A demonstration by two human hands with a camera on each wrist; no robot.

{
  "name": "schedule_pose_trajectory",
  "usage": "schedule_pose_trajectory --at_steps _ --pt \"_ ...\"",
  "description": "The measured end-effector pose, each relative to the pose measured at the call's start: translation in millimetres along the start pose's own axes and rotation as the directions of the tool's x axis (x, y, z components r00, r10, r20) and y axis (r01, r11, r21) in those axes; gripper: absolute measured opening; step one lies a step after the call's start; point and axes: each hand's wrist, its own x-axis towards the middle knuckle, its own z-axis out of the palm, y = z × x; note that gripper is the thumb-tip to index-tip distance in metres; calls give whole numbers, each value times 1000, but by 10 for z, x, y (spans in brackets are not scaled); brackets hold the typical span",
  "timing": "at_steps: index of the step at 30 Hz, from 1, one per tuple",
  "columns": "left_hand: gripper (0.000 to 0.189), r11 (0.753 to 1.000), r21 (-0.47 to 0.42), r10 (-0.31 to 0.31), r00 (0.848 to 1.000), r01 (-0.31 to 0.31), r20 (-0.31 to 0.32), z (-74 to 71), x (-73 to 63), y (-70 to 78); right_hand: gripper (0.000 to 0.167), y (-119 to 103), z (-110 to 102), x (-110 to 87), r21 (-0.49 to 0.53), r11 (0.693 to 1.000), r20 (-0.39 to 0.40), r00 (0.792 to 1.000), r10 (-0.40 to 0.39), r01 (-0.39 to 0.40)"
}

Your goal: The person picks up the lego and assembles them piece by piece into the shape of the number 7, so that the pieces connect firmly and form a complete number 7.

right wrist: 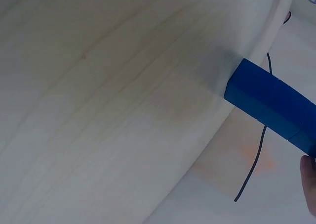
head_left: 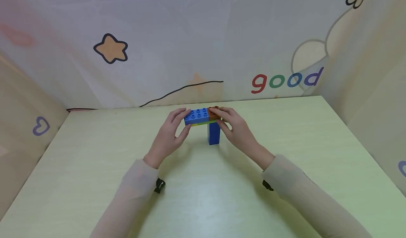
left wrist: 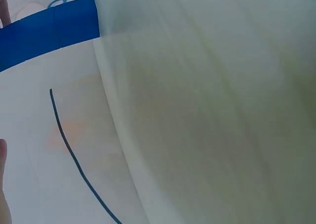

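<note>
A blue studded toy brick (head_left: 196, 116) and an orange-brown brick (head_left: 213, 118) sit side by side on a thin yellow-green layer (head_left: 204, 123). Under the right end stands an upright column of blue bricks (head_left: 214, 134), seen also as a blue block (left wrist: 54, 28) in the left wrist view and a stacked block (right wrist: 271, 103) in the right wrist view. My left hand (head_left: 165, 136) grips the blue brick's left end, fingers above and thumb below. My right hand (head_left: 238, 129) holds the orange-brown end, its fingers over the top and thumb near the underside.
The pale green table (head_left: 196, 202) carries the column toward its back edge. Behind it hangs a light printed cloth (head_left: 177, 37) with a star and the word "good". More cloth stands along both sides. Dark straps (head_left: 159, 185) show at the wrists.
</note>
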Motion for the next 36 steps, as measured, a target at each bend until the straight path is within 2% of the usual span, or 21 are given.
schedule_pose_trajectory --at_steps 2,6,10,13,17,24,29,32,36 --pt "43 997 -78 -29 1000 29 6 -9 -10 11 40 -4 -5 1 60 998 3 1000 14 -14" --pt "42 983 -174 -66 998 64 -3 -17 -5 31 38 4 -12 11 171 983 28 997 69 -72" --pt "41 972 -221 -86 996 82 -12 -8 7 28 42 0 -33 27 300 937 89 983 161 -180" --pt "42 964 -255 -88 996 80 -21 3 19 19 46 -5 -52 44 386 884 139 963 229 -266" --pt "42 947 -302 -122 992 111 -17 7 35 25 48 18 -66 69 434 825 184 932 313 -362" --pt "39 894 -387 -233 972 226 29 4 52 40 47 60 -65 93 450 761 221 884 412 -467" --pt "38 839 -431 -324 941 332 94 8 72 41 46 80 -57 100 467 712 245 850 466 -525" --pt "39 783 -469 -387 910 410 149 0 86 50 46 100 -53 98 478 691 259 839 479 -542" --pt "40 708 -517 -439 873 482 212 -2 99 52 47 119 -49 87 485 669 278 825 492 -563"
